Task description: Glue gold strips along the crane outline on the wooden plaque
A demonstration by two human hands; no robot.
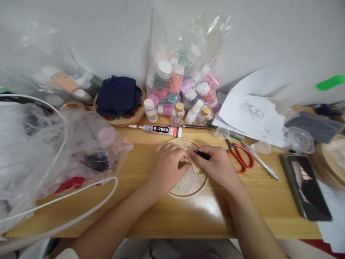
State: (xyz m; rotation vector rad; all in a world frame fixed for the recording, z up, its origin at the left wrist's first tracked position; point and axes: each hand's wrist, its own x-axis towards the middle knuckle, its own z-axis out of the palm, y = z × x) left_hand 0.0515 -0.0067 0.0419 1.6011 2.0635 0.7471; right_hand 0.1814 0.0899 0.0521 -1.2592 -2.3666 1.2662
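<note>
A round wooden disc (185,185) printed with a fine line pattern lies flat on the table in front of me. My left hand (169,167) rests over its left side, thumb and forefinger curled toward each other near its middle. A thin gold wire (199,173) curves across the disc close to those fingertips; whether they pinch it I cannot tell. From the right, my right hand (219,163) grips black tweezers (202,154), their tips pointing left toward the disc's centre. The fingertips partly hide the work there.
Behind the disc lie a B-7000 glue tube (161,130) and small bottles (177,114). Red-handled pliers (239,158), a silver pen-like tool (260,160) and a phone (306,187) lie right. Plastic bags (88,144) and a white cable (88,183) cover the left.
</note>
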